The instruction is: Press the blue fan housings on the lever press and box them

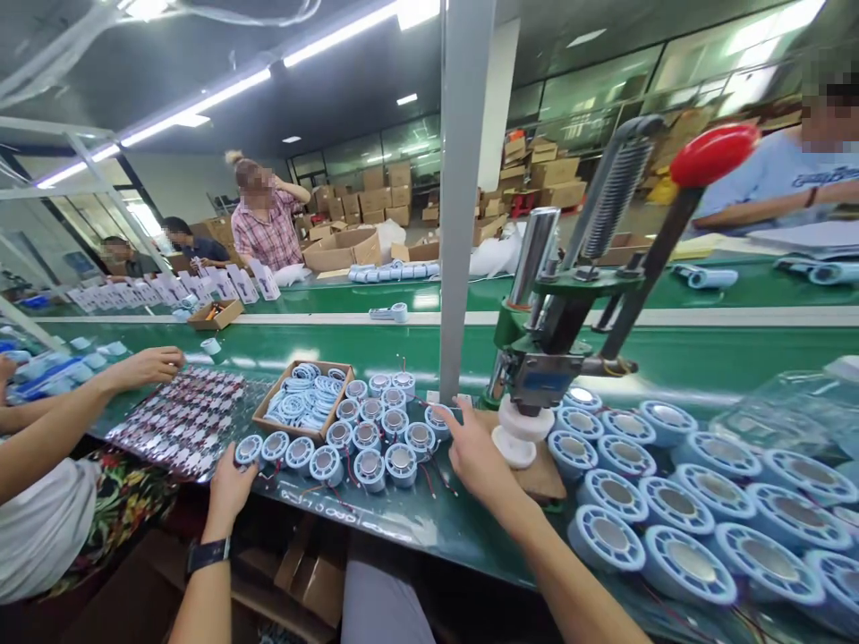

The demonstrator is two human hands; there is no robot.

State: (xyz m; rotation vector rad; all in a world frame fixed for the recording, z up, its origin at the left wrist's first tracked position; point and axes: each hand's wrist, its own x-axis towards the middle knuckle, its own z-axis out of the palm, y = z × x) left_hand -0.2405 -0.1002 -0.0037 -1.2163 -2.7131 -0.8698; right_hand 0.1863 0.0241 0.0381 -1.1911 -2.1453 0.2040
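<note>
My left hand (232, 483), a dark watch on its wrist, has its fingers at a light blue round part (248, 450), the leftmost of a row at the table's front edge. My right hand (473, 447) reaches to another blue round part (438, 420) beside the grey post, index finger and thumb spread around its rim. Between my hands stand several more such parts (369, 467) with metal discs on top and thin red and black wires. Right of my right hand is a hand press (550, 358) with a red knob and a white round fixture (514, 445) on a wooden block.
A cardboard box (261, 413) of blue rings stands behind the row. Many blue parts (684, 568) fill the right side. A grey post (463, 197) rises mid-table. At left, a co-worker's hand (151, 367) is over a sheet of small boards (181, 420). Other people sit or stand beyond the green belt.
</note>
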